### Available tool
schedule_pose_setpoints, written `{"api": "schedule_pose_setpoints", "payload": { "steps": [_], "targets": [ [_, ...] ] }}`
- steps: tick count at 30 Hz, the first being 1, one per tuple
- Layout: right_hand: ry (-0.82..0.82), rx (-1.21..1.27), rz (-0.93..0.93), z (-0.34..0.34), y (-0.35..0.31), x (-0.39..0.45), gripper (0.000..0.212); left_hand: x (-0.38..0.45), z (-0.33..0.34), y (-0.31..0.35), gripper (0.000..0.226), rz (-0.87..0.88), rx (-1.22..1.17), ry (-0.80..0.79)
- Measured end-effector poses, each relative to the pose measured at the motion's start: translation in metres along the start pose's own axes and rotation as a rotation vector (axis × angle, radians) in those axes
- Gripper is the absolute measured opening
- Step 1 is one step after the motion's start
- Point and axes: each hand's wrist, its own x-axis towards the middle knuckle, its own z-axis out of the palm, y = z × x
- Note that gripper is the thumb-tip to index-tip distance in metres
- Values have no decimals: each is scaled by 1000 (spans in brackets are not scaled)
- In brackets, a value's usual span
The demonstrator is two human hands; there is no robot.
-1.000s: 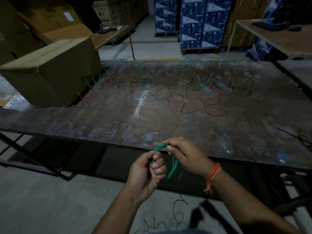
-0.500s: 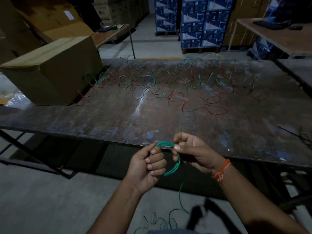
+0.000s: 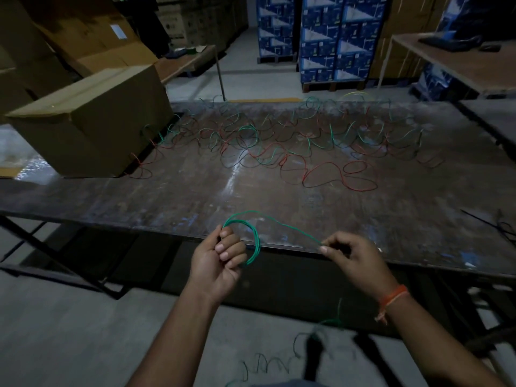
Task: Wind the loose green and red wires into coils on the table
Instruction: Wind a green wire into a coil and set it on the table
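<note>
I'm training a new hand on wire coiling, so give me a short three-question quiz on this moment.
1. True or false: the left hand grips a small coil of thin green insulated wire.
2. What does the right hand do with that wire?
A. pinches the free strand, drawn out to the side
B. lies flat on the scratched dark metal table
C. holds a red wire
3. Fill in: the big brown cardboard box stands on the table's far ____ side, as the person sees it.

Key: 1 true. 2 A. 3 left; the loose tangle of green and red wires spreads to its right.
</note>
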Motion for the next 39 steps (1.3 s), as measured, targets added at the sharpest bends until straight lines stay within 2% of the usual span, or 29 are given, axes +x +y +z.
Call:
{"api": "schedule_pose_setpoints", "payload": {
  "steps": [3,5,8,13,15,17,22,24,27,30,34,39],
  "targets": [
    [-228,-370,-248,-1,-32,-1,17,5,13,-7,32,89,64,84],
    [-328,-477,-343,2,-55,-1,26,9,21,-12,33,159,159,138],
    [-322,-404,-517,2,-85,-2,30,13,31,-23,31,285,407,177],
    [-212,-242,-662,5,-118,9,18,4,39,-45,33,269,721,129],
    [-215,-202,-652,4,-125,18,20,0,41,-49,30,255,849,121],
    [-214,-178,-604,2,-128,26,23,-3,43,-49,29,216,856,122],
    [-195,-106,-404,1,-108,41,21,-8,45,-41,25,68,586,131],
    [-280,-79,-274,8,-95,40,25,-10,44,-39,25,35,494,110],
    [-386,19,-188,27,-83,32,34,-10,40,-40,23,11,406,86],
    [-348,38,-150,41,-77,25,34,-8,34,-46,22,7,341,80],
    [-213,71,-85,51,-72,19,14,-7,35,-52,26,-23,296,46],
    [-185,153,-146,48,-73,22,13,-13,42,-41,29,-178,252,10]
  ]
}}
